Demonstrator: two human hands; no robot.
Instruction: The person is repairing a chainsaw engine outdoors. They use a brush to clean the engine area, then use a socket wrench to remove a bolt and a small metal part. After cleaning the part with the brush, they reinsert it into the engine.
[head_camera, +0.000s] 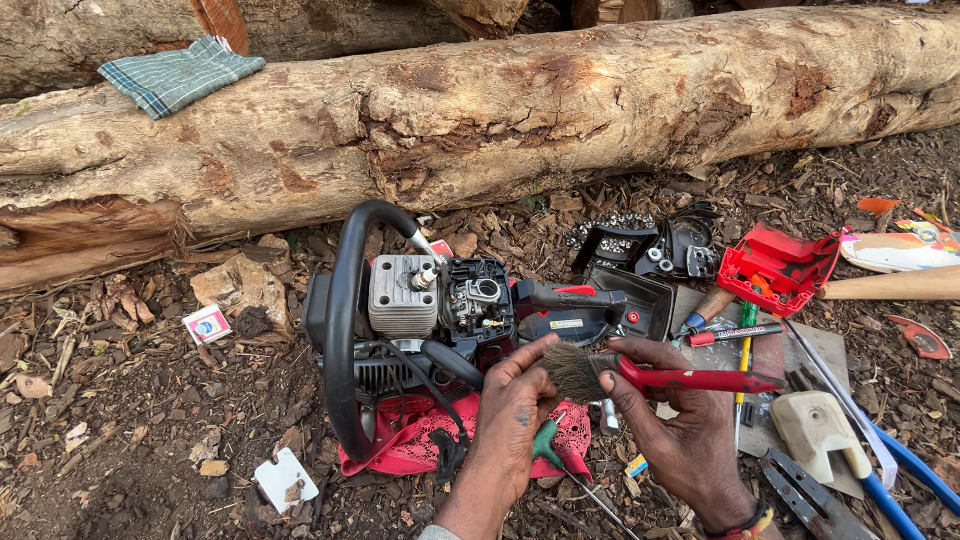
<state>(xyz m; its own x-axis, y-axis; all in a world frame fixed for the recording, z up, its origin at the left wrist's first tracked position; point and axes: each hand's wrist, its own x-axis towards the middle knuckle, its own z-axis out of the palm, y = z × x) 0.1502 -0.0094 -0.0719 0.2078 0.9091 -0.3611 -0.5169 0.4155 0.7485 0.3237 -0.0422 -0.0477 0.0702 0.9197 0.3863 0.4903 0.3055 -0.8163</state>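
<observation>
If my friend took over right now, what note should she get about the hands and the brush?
Left hand: fingers touch the bristles of the brush; a green-handled tool lies under the palm, though I cannot tell whether the hand grips it.
Right hand: holds the brush by its red handle.
Chainsaw: on a red cloth on the ground before the log, cover off, engine bare.
Red cover, chain and other tools lie at right.
Done: covers and chain removed. Left: covers and chain are not yet back on.
</observation>
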